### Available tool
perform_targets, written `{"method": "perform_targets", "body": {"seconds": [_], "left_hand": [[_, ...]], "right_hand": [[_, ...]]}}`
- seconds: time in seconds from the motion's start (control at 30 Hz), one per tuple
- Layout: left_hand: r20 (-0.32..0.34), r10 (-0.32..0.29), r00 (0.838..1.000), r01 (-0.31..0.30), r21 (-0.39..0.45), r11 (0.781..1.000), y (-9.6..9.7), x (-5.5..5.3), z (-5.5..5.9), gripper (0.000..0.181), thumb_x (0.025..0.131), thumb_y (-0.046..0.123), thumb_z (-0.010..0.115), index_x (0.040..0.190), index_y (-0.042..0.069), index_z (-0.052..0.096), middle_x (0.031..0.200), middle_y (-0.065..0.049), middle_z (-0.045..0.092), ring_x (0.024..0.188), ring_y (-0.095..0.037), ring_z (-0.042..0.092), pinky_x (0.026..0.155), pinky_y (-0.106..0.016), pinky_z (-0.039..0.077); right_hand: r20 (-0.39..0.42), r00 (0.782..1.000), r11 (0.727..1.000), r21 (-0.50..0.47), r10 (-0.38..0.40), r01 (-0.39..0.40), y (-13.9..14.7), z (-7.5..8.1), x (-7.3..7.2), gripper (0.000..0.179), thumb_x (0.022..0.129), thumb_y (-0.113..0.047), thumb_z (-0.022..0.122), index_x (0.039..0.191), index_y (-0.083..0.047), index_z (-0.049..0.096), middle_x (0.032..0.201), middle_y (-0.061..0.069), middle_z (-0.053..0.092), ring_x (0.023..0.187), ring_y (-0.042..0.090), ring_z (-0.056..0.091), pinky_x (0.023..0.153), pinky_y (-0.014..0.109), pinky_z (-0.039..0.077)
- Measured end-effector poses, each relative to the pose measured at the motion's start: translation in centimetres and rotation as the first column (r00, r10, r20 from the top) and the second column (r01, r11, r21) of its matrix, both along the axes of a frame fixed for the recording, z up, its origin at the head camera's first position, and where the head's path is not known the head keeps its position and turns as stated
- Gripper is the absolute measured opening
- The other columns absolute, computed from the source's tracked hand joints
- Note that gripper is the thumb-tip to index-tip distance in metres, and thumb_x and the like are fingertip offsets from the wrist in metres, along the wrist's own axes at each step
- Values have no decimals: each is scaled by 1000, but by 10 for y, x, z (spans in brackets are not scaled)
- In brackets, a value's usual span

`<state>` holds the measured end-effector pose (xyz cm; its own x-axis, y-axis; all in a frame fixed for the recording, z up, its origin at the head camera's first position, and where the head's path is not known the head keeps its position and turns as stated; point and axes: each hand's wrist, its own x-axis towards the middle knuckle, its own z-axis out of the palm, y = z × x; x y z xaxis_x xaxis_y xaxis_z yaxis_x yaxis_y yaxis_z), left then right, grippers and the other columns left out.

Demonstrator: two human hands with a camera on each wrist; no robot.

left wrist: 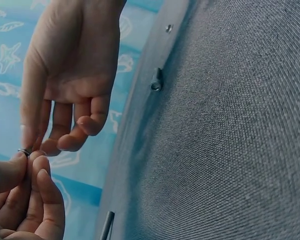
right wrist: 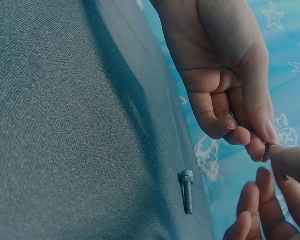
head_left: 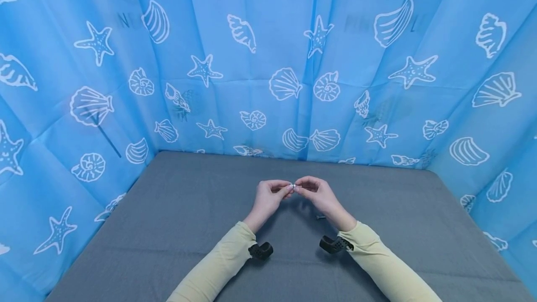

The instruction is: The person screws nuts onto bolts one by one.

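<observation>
Both hands meet fingertip to fingertip above the middle of the grey table. My left hand (head_left: 268,195) pinches the left end of a small metal bolt (head_left: 294,185) between thumb and fingers. From the right, my right hand (head_left: 320,195) pinches its thin shaft. In the left wrist view a shiny ring-like part (left wrist: 24,151) shows at the meeting fingertips; cannot tell whether it is a nut or the bolt's head. The right wrist view shows a dark tip (right wrist: 285,177) between the right thumb and finger. Fingers hide most of the bolt.
A socket-head bolt (head_left: 320,217) lies on the grey cloth-covered table (head_left: 201,190) beside the right wrist. The left wrist view also shows a threaded rod (left wrist: 107,226) and a small metal piece (left wrist: 169,28). A blue shell-patterned curtain (head_left: 260,59) surrounds the table.
</observation>
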<state>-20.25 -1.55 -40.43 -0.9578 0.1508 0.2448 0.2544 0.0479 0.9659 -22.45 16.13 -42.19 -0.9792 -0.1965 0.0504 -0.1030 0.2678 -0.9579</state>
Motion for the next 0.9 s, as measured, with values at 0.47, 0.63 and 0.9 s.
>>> {"method": "perform_targets", "body": {"seconds": [0.47, 0.63, 0.9], "left_hand": [[-17, 11, 1000, -11, -9, 1000, 2, -1, -1, 15, 91, 1, 64, 100, -10, 69, 89, -26, 69, 82, -41, 67, 74, -48, 57], [-12, 15, 1000, -15, -8, 1000, 2, -1, -2, 16, 91, 1, 64, 101, -10, 69, 90, -25, 69, 82, -39, 68, 75, -49, 56], [-25, 23, 999, -24, -13, 1000, 2, -2, -3, 17, 91, 2, 64, 101, -11, 69, 89, -25, 69, 82, -39, 68, 72, -45, 57]], "right_hand": [[-13, 1000, 999, 31, 8, -8, 3, -3, -4, 27, 97, -23, 60, 107, 2, 65, 99, 18, 66, 95, 36, 58, 80, 47, 49], [-8, 1000, 1000, -3, 29, -29, 3, -3, -5, 28, 97, -20, 59, 111, 4, 62, 102, 22, 64, 96, 39, 57, 79, 49, 48], [-27, 1000, 1000, 27, 15, -14, 0, -4, -2, 29, 97, -26, 59, 107, 0, 65, 99, 19, 65, 96, 41, 57, 80, 49, 48]]}}
